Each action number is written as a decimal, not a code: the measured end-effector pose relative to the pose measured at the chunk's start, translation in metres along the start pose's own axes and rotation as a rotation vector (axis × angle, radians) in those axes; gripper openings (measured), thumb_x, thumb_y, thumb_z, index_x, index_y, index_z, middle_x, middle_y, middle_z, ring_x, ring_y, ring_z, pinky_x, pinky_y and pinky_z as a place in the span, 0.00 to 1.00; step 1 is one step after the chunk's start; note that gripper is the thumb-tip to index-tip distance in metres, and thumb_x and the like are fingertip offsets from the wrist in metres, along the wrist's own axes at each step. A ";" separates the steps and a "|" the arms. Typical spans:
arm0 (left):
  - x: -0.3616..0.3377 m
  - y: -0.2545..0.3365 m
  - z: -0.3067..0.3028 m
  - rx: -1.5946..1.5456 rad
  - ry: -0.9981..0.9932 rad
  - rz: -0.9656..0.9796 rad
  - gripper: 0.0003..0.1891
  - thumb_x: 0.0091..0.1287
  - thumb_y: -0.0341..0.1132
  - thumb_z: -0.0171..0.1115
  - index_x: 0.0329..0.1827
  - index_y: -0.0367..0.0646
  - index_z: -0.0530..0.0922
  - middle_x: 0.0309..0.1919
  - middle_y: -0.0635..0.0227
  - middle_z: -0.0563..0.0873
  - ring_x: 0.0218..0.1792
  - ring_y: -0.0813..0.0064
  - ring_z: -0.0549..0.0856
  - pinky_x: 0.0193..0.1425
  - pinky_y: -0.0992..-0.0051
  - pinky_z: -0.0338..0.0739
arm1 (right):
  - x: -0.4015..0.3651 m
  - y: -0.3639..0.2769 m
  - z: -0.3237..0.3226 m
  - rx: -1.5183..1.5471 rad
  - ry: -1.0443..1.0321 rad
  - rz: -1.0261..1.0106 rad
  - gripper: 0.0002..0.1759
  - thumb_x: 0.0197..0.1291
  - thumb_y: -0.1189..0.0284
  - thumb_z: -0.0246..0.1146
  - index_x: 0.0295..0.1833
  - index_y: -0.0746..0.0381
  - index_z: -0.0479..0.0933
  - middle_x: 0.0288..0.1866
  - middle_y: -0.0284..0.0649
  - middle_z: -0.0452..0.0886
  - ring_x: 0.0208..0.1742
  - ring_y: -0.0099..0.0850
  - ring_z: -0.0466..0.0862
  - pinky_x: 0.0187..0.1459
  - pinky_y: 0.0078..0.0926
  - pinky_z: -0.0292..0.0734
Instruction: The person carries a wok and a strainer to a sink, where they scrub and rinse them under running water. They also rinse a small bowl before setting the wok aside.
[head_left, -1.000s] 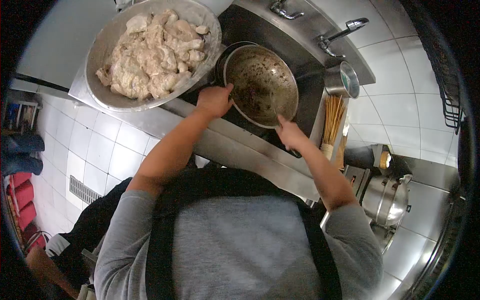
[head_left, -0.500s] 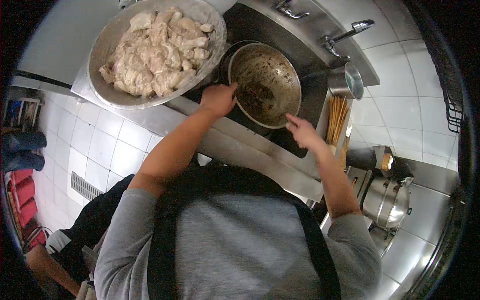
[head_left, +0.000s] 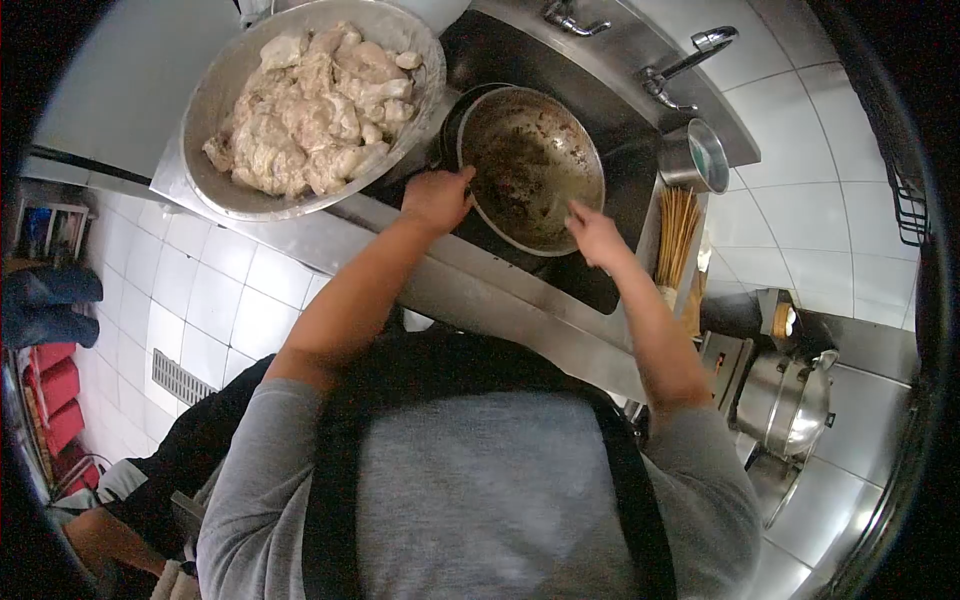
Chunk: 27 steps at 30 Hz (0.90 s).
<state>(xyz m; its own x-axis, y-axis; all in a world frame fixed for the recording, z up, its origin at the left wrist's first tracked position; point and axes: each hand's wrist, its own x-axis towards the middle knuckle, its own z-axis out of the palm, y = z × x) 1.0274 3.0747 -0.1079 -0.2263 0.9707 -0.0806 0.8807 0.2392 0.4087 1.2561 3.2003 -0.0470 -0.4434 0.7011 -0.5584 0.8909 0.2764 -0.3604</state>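
White floor tiles [head_left: 205, 290] lie left of the steel sink [head_left: 478, 42]. Beside it, a metal bowl [head_left: 205, 165] holds raw chicken pieces [head_left: 310, 115]; the left hand [head_left: 437, 202] has fingers closed on the rim of a stained pan [head_left: 530, 165] in the sink. The right hand [head_left: 597, 236] has shifted inward over it, fingers curled; blur hides whether they hold anything. Bamboo skewers [head_left: 677, 235] lie rightward.

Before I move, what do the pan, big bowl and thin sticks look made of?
The pan looks metal: grey sheen at the rim, brown-stained inside. The big bowl also looks metal, dull grey, perhaps aluminium or steel. The thin sticks look like bare wood or bamboo, tan and straight; I can't tell which.
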 end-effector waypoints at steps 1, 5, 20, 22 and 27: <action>0.000 -0.001 0.001 0.004 0.002 -0.002 0.19 0.57 0.45 0.60 0.48 0.50 0.69 0.31 0.56 0.82 0.36 0.55 0.82 0.38 0.57 0.77 | 0.022 0.005 0.004 0.019 0.012 0.006 0.27 0.62 0.65 0.49 0.67 0.60 0.58 0.38 0.53 0.80 0.20 0.39 0.80 0.33 0.35 0.76; -0.003 0.001 -0.002 0.011 -0.001 0.000 0.19 0.57 0.45 0.60 0.50 0.51 0.69 0.31 0.57 0.82 0.36 0.55 0.82 0.39 0.57 0.77 | 0.014 0.007 0.016 0.002 -0.068 0.013 0.28 0.63 0.66 0.48 0.68 0.58 0.55 0.35 0.53 0.80 0.15 0.37 0.77 0.27 0.35 0.76; -0.001 0.001 0.003 0.026 0.024 -0.020 0.24 0.55 0.46 0.62 0.55 0.54 0.69 0.30 0.57 0.83 0.34 0.56 0.83 0.38 0.58 0.78 | -0.046 0.020 -0.025 -0.071 -0.280 -0.115 0.28 0.61 0.66 0.53 0.67 0.50 0.59 0.40 0.45 0.79 0.14 0.28 0.73 0.24 0.29 0.74; -0.001 0.002 0.000 0.031 0.034 -0.015 0.24 0.55 0.46 0.62 0.54 0.54 0.69 0.29 0.57 0.83 0.33 0.55 0.83 0.36 0.58 0.78 | -0.037 0.033 -0.046 -0.060 -0.252 -0.122 0.27 0.61 0.65 0.54 0.67 0.50 0.60 0.44 0.46 0.78 0.15 0.28 0.74 0.23 0.29 0.74; -0.002 0.001 0.003 0.042 0.081 0.010 0.23 0.54 0.46 0.62 0.53 0.53 0.70 0.29 0.57 0.82 0.32 0.56 0.83 0.35 0.58 0.77 | 0.044 0.036 -0.035 0.139 -0.064 0.067 0.26 0.62 0.63 0.53 0.66 0.50 0.61 0.49 0.47 0.78 0.16 0.29 0.73 0.21 0.28 0.73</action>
<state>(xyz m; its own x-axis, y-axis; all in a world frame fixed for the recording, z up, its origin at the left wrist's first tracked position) 1.0297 3.0734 -0.1099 -0.2489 0.9685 -0.0027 0.8992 0.2322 0.3709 1.2721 3.2641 -0.0582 -0.3932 0.6702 -0.6295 0.8983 0.1337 -0.4186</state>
